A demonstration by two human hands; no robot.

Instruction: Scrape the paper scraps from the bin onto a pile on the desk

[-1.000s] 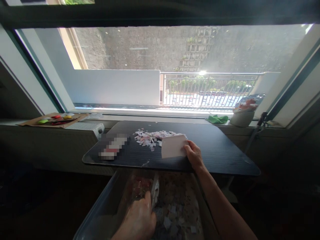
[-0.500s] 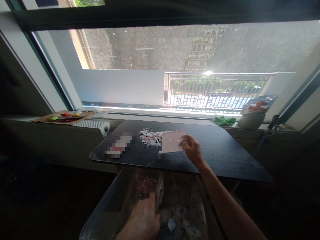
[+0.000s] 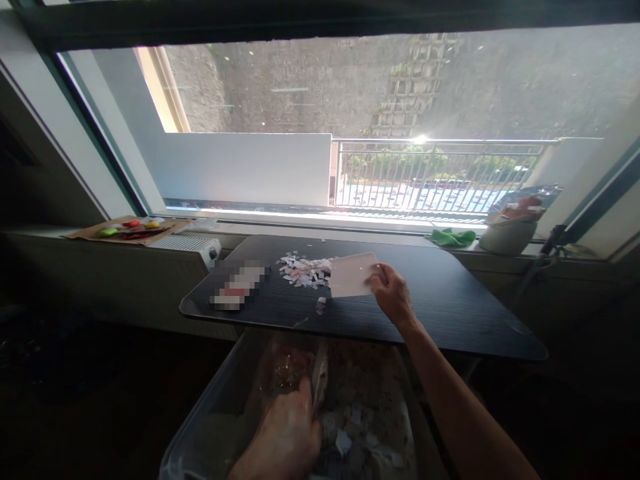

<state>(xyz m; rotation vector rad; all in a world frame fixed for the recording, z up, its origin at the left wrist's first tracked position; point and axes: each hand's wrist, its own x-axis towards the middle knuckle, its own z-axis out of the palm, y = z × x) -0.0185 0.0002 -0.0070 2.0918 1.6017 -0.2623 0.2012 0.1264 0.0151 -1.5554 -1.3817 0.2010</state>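
Note:
My right hand [image 3: 393,293] grips a flat white card [image 3: 350,275] by its right edge, held above the dark table [image 3: 440,300]. The card's left edge is by a heap of small paper scraps [image 3: 303,270]. A stray scrap [image 3: 321,305] lies nearer the table's front edge. Below that edge, my left hand [image 3: 287,430] reaches into a clear plastic bin [image 3: 193,407], fingers curled at the edge of a plastic bag [image 3: 321,377]. Shadow and the back of the hand hide the exact grip. More paper pieces [image 3: 345,441] lie right of this hand.
A blurred-out item [image 3: 240,287] lies on the table's left side. On the windowsill are a brown sheet with colourful items [image 3: 127,230], a green cloth [image 3: 453,238] and a pale pot-like container [image 3: 507,235]. A radiator [image 3: 195,250] stands left of the table.
The card in my right hand has shifted slightly to the right, away from the scraps. My left hand stays in nearly the same place in the bin.

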